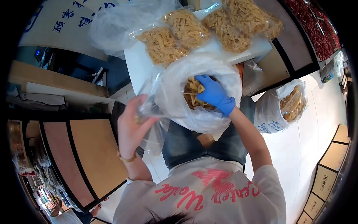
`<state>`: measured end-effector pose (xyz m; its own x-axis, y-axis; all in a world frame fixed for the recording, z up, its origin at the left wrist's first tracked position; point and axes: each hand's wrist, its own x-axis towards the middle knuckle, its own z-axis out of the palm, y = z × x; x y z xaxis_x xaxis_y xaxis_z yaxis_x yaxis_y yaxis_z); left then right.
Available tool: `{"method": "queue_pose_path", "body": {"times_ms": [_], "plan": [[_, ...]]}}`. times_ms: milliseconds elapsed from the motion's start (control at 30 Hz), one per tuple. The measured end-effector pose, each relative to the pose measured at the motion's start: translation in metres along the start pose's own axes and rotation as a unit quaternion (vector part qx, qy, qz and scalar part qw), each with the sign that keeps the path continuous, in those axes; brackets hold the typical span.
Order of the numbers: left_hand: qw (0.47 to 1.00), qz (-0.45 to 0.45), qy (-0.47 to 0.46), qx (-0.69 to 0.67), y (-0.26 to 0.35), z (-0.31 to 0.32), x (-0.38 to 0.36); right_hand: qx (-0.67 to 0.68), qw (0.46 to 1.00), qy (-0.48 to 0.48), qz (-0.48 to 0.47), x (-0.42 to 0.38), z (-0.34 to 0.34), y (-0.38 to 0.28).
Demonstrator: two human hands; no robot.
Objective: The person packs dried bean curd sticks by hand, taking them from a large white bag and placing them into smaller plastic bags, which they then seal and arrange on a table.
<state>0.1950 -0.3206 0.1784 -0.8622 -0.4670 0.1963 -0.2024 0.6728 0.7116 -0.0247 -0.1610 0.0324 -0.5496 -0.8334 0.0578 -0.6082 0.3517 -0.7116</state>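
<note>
My right hand (216,95), in a blue glove, reaches into a large white plastic sack (169,80) between my legs. Its fingers are curled on tan dried strips (192,91) inside the sack's mouth. My bare left hand (135,121) is at the sack's left side, with thumb and fingers around a clear plastic bag (149,106) that hangs down beside the sack. Filled clear bags of the same strips (162,44) lie on the white table (137,65) beyond the sack.
A second white sack (270,112) with tan contents stands on the floor at the right. Loose clear plastic bags (112,28) are heaped at the upper left. A wooden cabinet (93,153) stands at the left. Part of another person (69,216) shows at the bottom left.
</note>
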Motion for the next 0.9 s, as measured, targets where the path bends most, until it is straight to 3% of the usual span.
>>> {"method": "queue_pose_path", "body": {"times_ms": [100,167,200,300,400,500,567,733,900], "plan": [[0.993,-0.051,-0.039,0.103,0.003,0.025,0.011,0.076,0.995,0.069,-0.005,-0.004,-0.009,0.001],[0.993,-0.013,-0.026,0.118,-0.001,0.038,0.016,0.252,0.965,0.070,-0.009,-0.007,-0.022,-0.002],[0.991,0.001,-0.036,0.129,-0.002,0.043,0.018,0.253,0.965,0.070,-0.008,-0.009,-0.025,-0.003],[0.988,0.007,-0.058,0.140,0.001,0.053,0.020,0.376,0.919,0.123,-0.010,-0.012,-0.028,-0.006],[0.988,-0.006,-0.073,0.138,0.003,0.063,0.021,0.484,0.837,0.253,-0.023,-0.009,-0.033,-0.018],[0.990,0.013,-0.059,0.124,0.000,0.075,0.021,0.517,0.799,0.306,-0.020,-0.004,-0.030,-0.029],[0.992,0.040,-0.039,0.112,0.000,0.077,0.022,0.514,0.800,0.309,-0.033,-0.001,-0.028,-0.029],[0.989,-0.035,-0.087,0.116,0.005,0.071,0.024,0.508,0.800,0.319,-0.027,-0.005,-0.041,-0.019],[0.989,-0.003,-0.084,0.123,-0.005,0.077,0.017,0.523,0.787,0.325,-0.034,-0.006,-0.048,-0.023]]}}
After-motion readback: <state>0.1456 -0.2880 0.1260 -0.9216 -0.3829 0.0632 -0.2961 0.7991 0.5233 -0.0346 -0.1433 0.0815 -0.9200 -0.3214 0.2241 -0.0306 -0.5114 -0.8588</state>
